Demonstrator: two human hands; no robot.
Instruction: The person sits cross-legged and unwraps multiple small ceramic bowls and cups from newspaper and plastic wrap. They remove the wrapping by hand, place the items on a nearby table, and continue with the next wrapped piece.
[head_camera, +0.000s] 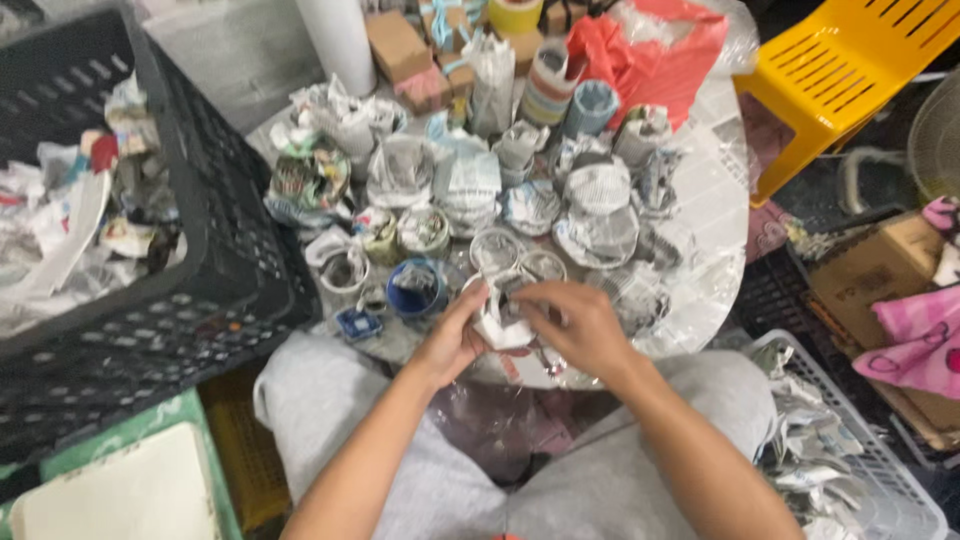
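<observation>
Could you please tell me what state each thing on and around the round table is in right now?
Left hand: gripping the small cup.
Right hand: pressing newspaper onto the cup.
Small cup: held, partly wrapped.
Newspaper-wrapped bundles: wrapped, crowded on the table.
Blue cup: unwrapped, paper stuffed inside.
Black crate: holding crumpled paper.
White basket: holding wrapped pieces.
Yellow chair: unoccupied.

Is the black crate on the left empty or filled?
Filled. The black crate holds a heap of crumpled paper that reaches about halfway up its walls; its far corner is out of view.
</observation>
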